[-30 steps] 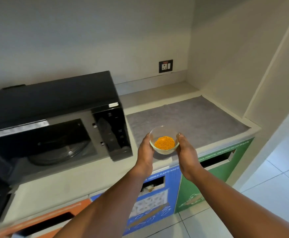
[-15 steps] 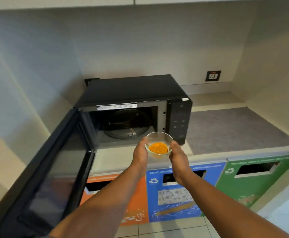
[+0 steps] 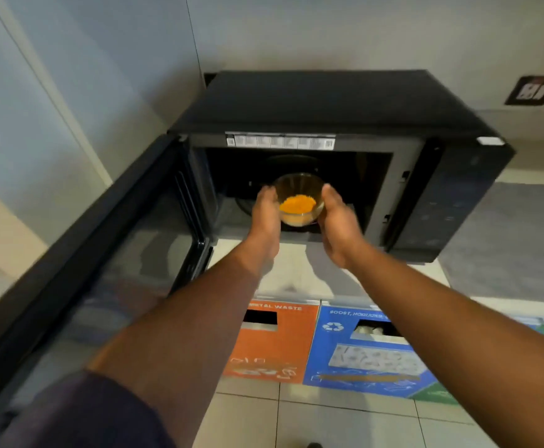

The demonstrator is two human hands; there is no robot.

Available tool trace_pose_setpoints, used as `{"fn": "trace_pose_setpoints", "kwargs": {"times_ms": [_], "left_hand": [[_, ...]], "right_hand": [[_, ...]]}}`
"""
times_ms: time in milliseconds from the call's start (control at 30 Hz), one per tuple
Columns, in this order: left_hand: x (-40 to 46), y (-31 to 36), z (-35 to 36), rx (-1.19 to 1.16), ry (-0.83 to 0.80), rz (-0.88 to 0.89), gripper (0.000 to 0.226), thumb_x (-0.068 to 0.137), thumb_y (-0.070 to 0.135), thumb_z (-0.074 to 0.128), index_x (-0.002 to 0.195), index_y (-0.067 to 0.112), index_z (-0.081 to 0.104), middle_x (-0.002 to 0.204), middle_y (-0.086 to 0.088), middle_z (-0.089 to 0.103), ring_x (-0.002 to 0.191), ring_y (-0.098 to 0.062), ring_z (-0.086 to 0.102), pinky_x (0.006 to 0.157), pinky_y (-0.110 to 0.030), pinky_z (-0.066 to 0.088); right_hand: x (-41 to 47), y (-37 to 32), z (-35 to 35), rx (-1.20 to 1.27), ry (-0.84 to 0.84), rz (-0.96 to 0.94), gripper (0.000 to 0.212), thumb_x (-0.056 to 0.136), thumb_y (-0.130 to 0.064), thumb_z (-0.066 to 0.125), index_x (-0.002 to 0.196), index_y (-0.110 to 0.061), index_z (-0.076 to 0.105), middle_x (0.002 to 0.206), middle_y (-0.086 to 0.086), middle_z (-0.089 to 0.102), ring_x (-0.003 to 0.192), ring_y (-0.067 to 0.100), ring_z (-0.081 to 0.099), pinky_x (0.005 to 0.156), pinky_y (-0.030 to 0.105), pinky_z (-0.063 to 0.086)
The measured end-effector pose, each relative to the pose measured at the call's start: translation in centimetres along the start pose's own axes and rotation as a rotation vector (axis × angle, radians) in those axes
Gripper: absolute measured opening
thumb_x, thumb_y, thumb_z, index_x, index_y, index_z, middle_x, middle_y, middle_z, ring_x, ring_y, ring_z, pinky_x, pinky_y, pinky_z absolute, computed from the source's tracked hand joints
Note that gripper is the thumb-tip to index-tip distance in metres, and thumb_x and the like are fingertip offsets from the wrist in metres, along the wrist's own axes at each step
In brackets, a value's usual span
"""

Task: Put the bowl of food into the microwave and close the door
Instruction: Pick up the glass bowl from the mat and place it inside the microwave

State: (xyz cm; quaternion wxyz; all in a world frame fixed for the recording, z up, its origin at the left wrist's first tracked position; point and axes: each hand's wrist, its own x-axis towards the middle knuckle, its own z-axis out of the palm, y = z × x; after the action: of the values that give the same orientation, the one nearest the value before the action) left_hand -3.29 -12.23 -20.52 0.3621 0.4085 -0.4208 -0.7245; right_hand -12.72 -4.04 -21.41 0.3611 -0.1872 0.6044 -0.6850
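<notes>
left hand (image 3: 266, 218): cupped against the left side of the bowl, fingers curled round its wall, thumb up near the rim; it shares the hold with the other hand.
right hand (image 3: 337, 224): pressed to the right side of the bowl, palm turned inward, fingers partly curled, not wrapped fully round.
bowl (image 3: 299, 199): small clear glass bowl with a heap of orange food (image 3: 297, 203) in the bottom, upright, held between both hands at the mouth of the microwave; whether it rests on anything inside i cannot tell.
microwave (image 3: 329, 101): black, standing on the counter, its cavity dark and open toward the camera; a round glass plate (image 3: 243, 205) lies on the cavity floor, partly hidden behind the bowl and hands.
door (image 3: 109, 253): swung wide to the left, its glass pane facing up and right, running along under the left forearm.
control panel (image 3: 442, 202): dark strip on the right of the opening, clear of the hands.
counter (image 3: 296, 270): pale ledge in front of the microwave, below both wrists.
mat (image 3: 516, 240): grey, on the counter to the right of the microwave.
bins: an orange bin (image 3: 274, 344) and a blue bin (image 3: 370, 350) stand side by side below the counter edge, each with a slot.
socket (image 3: 534, 90): on the wall, upper right, well apart from the hands.
sleeve (image 3: 86, 412): dark, on the left upper arm at the bottom edge.
</notes>
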Motion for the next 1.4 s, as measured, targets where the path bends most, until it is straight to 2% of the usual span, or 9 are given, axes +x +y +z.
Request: {"fn": "trace_pose_setpoints", "kwargs": {"times_ms": [67, 133, 267, 600, 767, 900, 1033, 1233, 1400], "left_hand": [[1.1, 1.8, 1.2, -0.029, -0.012, 0.012, 0.029, 0.107, 0.028, 0.043, 0.095, 0.016, 0.066, 0.084, 0.001, 0.075, 0.088, -0.021, 0.067, 0.089, -0.036, 0.055], [1.6, 3.0, 1.7, -0.047, -0.053, 0.016, 0.032, 0.106, 0.030, 0.044, 0.110, 0.010, 0.069, 0.108, -0.014, 0.075, 0.108, -0.031, 0.068, 0.109, -0.048, 0.050], [6.9, 1.7, 2.7, -0.124, -0.013, -0.022, 0.047, 0.103, 0.026, 0.042, 0.133, -0.002, 0.065, 0.132, -0.023, 0.068, 0.132, -0.043, 0.058, 0.116, -0.053, 0.043], [12.1, 0.7, 4.2, -0.052, 0.028, -0.003, 0.042, 0.103, 0.028, 0.053, 0.138, 0.008, 0.064, 0.133, -0.014, 0.070, 0.122, -0.029, 0.063, 0.114, -0.043, 0.045], [13.2, 0.8, 4.1, -0.079, -0.010, -0.006, 0.042, 0.107, 0.025, 0.045, 0.141, 0.004, 0.059, 0.134, -0.016, 0.068, 0.112, -0.025, 0.061, 0.092, -0.032, 0.050], [13.4, 1.0, 3.7, -0.038, 0.013, 0.012, 0.046, 0.107, 0.023, 0.045, 0.146, 0.001, 0.053, 0.148, -0.020, 0.058, 0.130, -0.031, 0.058, 0.106, -0.037, 0.044], [12.5, 1.3, 3.8, -0.046, 0.019, 0.044, 0.040, 0.102, 0.019, 0.050, 0.134, 0.001, 0.065, 0.122, -0.016, 0.071, 0.112, -0.030, 0.065, 0.111, -0.045, 0.048], [10.0, 1.6, 2.5, 0.054, 0.106, 0.084, 0.024, 0.103, 0.025, 0.048, 0.111, 0.012, 0.066, 0.120, -0.005, 0.066, 0.111, -0.022, 0.059, 0.103, -0.033, 0.042], [4.8, 3.0, 0.6, 0.367, 0.113, 0.283, 0.019, 0.102, 0.024, 0.044, 0.094, 0.016, 0.059, 0.101, -0.004, 0.062, 0.095, -0.021, 0.058, 0.088, -0.037, 0.041]], "right_hand": [[0.9, -2.1, 0.6, 0.003, -0.021, -0.030, 0.057, 0.104, -0.049, 0.044, 0.152, -0.019, 0.045, 0.148, 0.004, 0.057, 0.135, 0.018, 0.053, 0.116, 0.040, 0.039], [2.1, -3.0, 0.8, 0.003, -0.025, -0.043, 0.047, 0.105, -0.044, 0.044, 0.141, -0.017, 0.056, 0.128, 0.006, 0.070, 0.115, 0.015, 0.067, 0.095, 0.031, 0.052], [6.7, -2.2, 0.4, 0.011, -0.068, 0.015, 0.032, 0.103, -0.030, 0.048, 0.112, -0.011, 0.073, 0.096, 0.008, 0.080, 0.084, 0.015, 0.077, 0.063, 0.023, 0.058], [13.4, -1.2, 0.0, 0.058, -0.077, 0.036, 0.023, 0.105, -0.033, 0.047, 0.104, -0.022, 0.067, 0.095, -0.002, 0.074, 0.080, 0.006, 0.070, 0.064, 0.017, 0.051], [14.2, -1.4, 0.8, -0.072, -0.004, 0.092, 0.031, 0.105, -0.039, 0.046, 0.084, -0.023, 0.061, 0.046, -0.013, 0.062, 0.041, -0.003, 0.057, 0.041, 0.014, 0.042], [13.7, -1.7, 1.6, -0.109, -0.003, 0.116, 0.035, 0.104, -0.041, 0.047, 0.108, -0.014, 0.069, 0.101, 0.008, 0.073, 0.094, 0.022, 0.068, 0.086, 0.037, 0.055], [13.1, -1.3, 1.3, -0.088, -0.010, 0.073, 0.028, 0.102, -0.031, 0.050, 0.114, -0.015, 0.069, 0.124, 0.013, 0.070, 0.118, 0.029, 0.064, 0.110, 0.046, 0.045], [10.7, -1.5, 0.8, -0.086, 0.016, 0.032, 0.019, 0.097, -0.021, 0.056, 0.108, -0.015, 0.071, 0.117, 0.014, 0.073, 0.113, 0.030, 0.066, 0.106, 0.046, 0.049], [5.6, -2.7, 0.3, -0.282, 0.034, -0.078, 0.013, 0.095, -0.019, 0.050, 0.097, -0.017, 0.062, 0.086, 0.002, 0.066, 0.075, 0.008, 0.064, 0.058, 0.012, 0.046]]}}
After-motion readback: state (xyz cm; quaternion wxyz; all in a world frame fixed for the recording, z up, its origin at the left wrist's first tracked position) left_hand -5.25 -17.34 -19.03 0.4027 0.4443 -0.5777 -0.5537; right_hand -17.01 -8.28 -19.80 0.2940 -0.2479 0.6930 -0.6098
